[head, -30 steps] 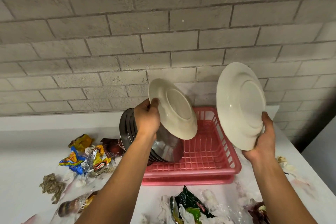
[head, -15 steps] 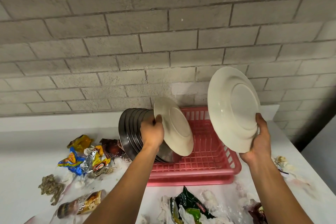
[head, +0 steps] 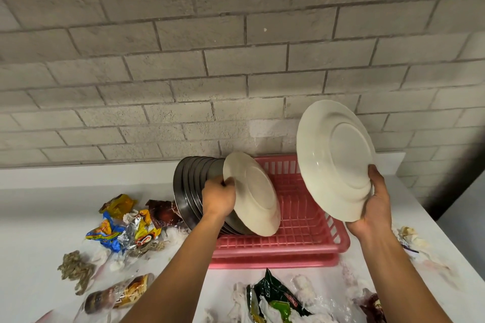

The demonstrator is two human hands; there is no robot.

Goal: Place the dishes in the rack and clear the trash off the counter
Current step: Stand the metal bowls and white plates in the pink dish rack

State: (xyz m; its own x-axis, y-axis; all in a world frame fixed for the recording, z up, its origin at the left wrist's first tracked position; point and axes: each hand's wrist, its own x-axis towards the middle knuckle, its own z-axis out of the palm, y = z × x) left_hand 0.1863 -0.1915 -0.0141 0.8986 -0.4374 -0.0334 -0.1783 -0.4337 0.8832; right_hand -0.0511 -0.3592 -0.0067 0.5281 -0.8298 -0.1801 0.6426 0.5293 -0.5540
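A pink plastic rack (head: 304, 225) stands on the white counter (head: 39, 217) against the brick wall. Several steel plates (head: 189, 186) stand on edge in its left end. My left hand (head: 217, 196) grips the rim of a small white plate (head: 253, 194), which leans against the steel plates with its lower edge down in the rack. My right hand (head: 372, 202) holds a large white plate (head: 333, 157) upright by its lower right rim, in the air above the rack's right half.
Crumpled snack wrappers (head: 123, 225) lie left of the rack. A dark green packet and white tissues (head: 275, 299) lie in front of it. More wrappers (head: 123, 294) sit at lower left, crumpled paper (head: 409, 237) at right. The counter's right edge (head: 430, 220) is close.
My left hand has lowered the small white plate into the rack against the steel plates. The large plate in my right hand has shifted slightly left and down.
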